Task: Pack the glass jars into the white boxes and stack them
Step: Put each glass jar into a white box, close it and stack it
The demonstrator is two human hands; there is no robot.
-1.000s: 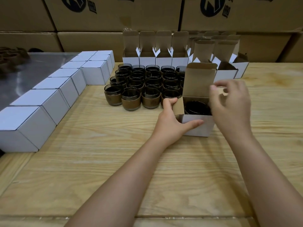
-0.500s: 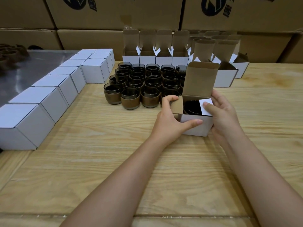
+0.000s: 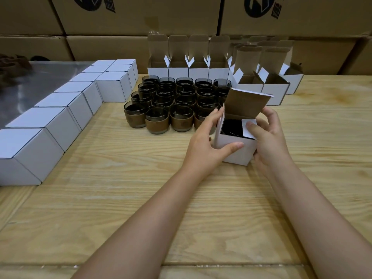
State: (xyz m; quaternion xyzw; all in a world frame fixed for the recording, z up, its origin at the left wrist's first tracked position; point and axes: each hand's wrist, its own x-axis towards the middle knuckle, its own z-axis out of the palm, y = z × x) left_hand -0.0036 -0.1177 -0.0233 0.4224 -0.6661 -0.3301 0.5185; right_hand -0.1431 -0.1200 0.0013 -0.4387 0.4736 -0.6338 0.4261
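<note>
A small white box (image 3: 238, 152) stands on the wooden table, tilted slightly, with a dark glass jar (image 3: 231, 127) inside. Its brown lid flap leans forward over the opening. My left hand (image 3: 207, 146) grips the box's left side, thumb on the front face and fingers against the left side flap. My right hand (image 3: 267, 135) holds the right side, its thumb pressing the white right flap down over the jar. Several dark glass jars with brown bands (image 3: 177, 103) stand grouped behind the box.
Closed white boxes (image 3: 60, 109) form an L-shaped row along the left. Open white boxes (image 3: 189, 65) with raised lids line the back, more at the right (image 3: 271, 85). Large cardboard cartons (image 3: 141, 15) make a wall behind. A metal surface (image 3: 30, 81) lies far left.
My right thumb has folded the right flap further down over the jar. My left hand has pushed the left flap upright, the lid has tipped forward, and the box has turned slightly.
</note>
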